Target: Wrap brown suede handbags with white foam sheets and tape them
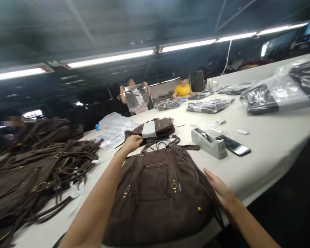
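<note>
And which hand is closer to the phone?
Right. The right hand is at the right edge of the brown handbag, nearer the camera than the smartphone; the left hand is farther left, past the tape dispenser.

Bag workshop, overhead tube lights [111, 59], piled brown bags [41, 165], plastic-wrapped bags [263, 98], tape dispenser [209, 144]

Head-worn view, facing forward and down, close above brown bag [155, 193]

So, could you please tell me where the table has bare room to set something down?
The cream tabletop is bare right of the black rectangular phone, nearer than the dark bundle in clear plastic, and between that phone and the right hand. It is crowded at left, under heaped dark-brown bags.
</note>
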Action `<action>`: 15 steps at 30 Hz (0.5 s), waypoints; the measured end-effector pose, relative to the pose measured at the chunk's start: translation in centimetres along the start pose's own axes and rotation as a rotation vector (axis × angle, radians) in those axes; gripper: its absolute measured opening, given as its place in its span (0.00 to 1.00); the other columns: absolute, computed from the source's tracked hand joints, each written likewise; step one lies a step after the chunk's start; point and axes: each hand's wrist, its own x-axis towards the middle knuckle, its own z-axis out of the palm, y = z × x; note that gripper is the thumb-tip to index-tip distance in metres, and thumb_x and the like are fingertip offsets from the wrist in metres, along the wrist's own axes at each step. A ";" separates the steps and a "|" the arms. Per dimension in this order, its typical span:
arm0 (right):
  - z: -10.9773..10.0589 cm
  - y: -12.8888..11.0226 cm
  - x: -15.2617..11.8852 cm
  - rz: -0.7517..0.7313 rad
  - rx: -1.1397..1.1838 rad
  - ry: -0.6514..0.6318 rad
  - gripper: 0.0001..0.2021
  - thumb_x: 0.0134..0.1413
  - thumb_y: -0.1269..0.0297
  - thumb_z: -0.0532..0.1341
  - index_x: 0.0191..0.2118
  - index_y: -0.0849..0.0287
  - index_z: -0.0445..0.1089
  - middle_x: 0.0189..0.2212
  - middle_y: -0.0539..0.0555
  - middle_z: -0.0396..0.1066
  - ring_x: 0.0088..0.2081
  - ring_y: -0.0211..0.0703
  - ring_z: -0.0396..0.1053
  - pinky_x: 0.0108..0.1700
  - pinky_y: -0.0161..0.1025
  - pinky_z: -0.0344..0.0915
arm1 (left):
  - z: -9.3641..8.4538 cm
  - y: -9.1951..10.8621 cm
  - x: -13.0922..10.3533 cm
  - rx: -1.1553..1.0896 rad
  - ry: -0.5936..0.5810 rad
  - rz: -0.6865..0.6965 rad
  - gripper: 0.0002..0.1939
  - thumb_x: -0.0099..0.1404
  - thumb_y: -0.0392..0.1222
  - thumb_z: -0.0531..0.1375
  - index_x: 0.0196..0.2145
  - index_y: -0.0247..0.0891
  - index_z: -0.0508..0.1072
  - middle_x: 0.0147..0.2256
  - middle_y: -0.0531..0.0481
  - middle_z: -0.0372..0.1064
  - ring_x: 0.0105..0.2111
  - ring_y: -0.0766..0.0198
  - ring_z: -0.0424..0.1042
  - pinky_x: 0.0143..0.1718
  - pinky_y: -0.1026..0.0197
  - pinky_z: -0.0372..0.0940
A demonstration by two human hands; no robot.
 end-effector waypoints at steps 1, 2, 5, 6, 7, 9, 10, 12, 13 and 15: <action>-0.2 -0.7 -0.5 0.065 0.180 -0.068 0.32 0.61 0.41 0.43 0.50 0.61 0.71 0.41 0.60 0.75 0.52 0.55 0.68 0.56 0.55 0.63 | 1.0 -2.5 -1.0 0.034 -0.013 -0.027 0.12 0.65 0.46 0.59 0.42 0.35 0.72 0.46 0.46 0.70 0.47 0.57 0.69 0.51 0.48 0.64; -0.1 -1.4 -1.0 0.121 0.351 -0.131 0.30 0.60 0.42 0.47 0.51 0.61 0.70 0.43 0.60 0.75 0.52 0.54 0.69 0.56 0.53 0.63 | 1.8 -5.0 -2.1 0.071 -0.015 -0.076 0.13 0.65 0.45 0.59 0.43 0.34 0.71 0.47 0.44 0.69 0.49 0.56 0.68 0.53 0.46 0.63; 0.7 -2.9 -2.0 0.186 0.579 -0.164 0.24 0.57 0.51 0.59 0.56 0.57 0.65 0.48 0.58 0.73 0.51 0.51 0.70 0.56 0.51 0.63 | 4.1 -11.2 -6.2 0.172 -0.016 -0.287 0.19 0.66 0.46 0.55 0.48 0.28 0.68 0.48 0.35 0.68 0.50 0.50 0.68 0.53 0.44 0.61; 1.1 -3.1 -2.2 0.186 0.580 -0.137 0.25 0.55 0.54 0.61 0.57 0.55 0.64 0.49 0.57 0.72 0.51 0.50 0.70 0.56 0.50 0.63 | 4.9 -12.8 -7.5 0.192 -0.037 -0.349 0.22 0.65 0.48 0.54 0.47 0.24 0.68 0.46 0.30 0.69 0.48 0.44 0.69 0.50 0.43 0.63; 1.4 -3.0 -2.2 0.181 0.561 -0.104 0.26 0.54 0.56 0.63 0.57 0.55 0.63 0.50 0.56 0.72 0.51 0.50 0.70 0.57 0.50 0.63 | 5.5 -14.0 -8.9 0.202 -0.057 -0.394 0.24 0.65 0.50 0.52 0.45 0.24 0.69 0.44 0.28 0.70 0.47 0.42 0.70 0.47 0.44 0.64; 1.9 -2.6 -1.8 0.167 0.490 -0.035 0.27 0.50 0.57 0.66 0.56 0.56 0.64 0.50 0.56 0.71 0.51 0.50 0.70 0.57 0.50 0.63 | 6.7 -15.6 -11.2 0.207 -0.083 -0.438 0.27 0.64 0.55 0.48 0.44 0.25 0.70 0.43 0.27 0.70 0.47 0.39 0.70 0.47 0.46 0.64; 2.0 -2.2 -1.4 0.159 0.443 0.001 0.27 0.48 0.57 0.67 0.55 0.57 0.65 0.50 0.56 0.72 0.50 0.50 0.70 0.57 0.50 0.63 | 7.1 -15.9 -12.1 0.205 -0.089 -0.450 0.29 0.64 0.56 0.46 0.45 0.27 0.69 0.44 0.28 0.70 0.47 0.40 0.69 0.47 0.47 0.63; 1.9 -1.5 -0.2 0.136 0.353 0.061 0.27 0.45 0.55 0.69 0.51 0.59 0.68 0.48 0.56 0.73 0.49 0.52 0.70 0.55 0.50 0.64 | 7.6 -16.1 -13.7 0.201 -0.094 -0.480 0.31 0.63 0.59 0.42 0.47 0.29 0.68 0.44 0.29 0.70 0.47 0.40 0.69 0.47 0.49 0.63; 1.7 -1.2 0.6 0.122 0.315 0.082 0.27 0.43 0.54 0.69 0.50 0.59 0.69 0.46 0.56 0.74 0.48 0.52 0.71 0.54 0.50 0.65 | 7.7 -16.0 -14.3 0.201 -0.099 -0.502 0.33 0.63 0.60 0.41 0.47 0.30 0.67 0.44 0.29 0.70 0.46 0.40 0.69 0.46 0.49 0.63; 1.2 -0.7 2.4 0.096 0.243 0.107 0.26 0.39 0.53 0.70 0.46 0.61 0.71 0.41 0.55 0.76 0.44 0.52 0.72 0.50 0.48 0.67 | 7.8 -15.5 -15.4 0.203 -0.101 -0.545 0.35 0.62 0.62 0.39 0.48 0.30 0.66 0.43 0.29 0.70 0.45 0.38 0.70 0.44 0.48 0.63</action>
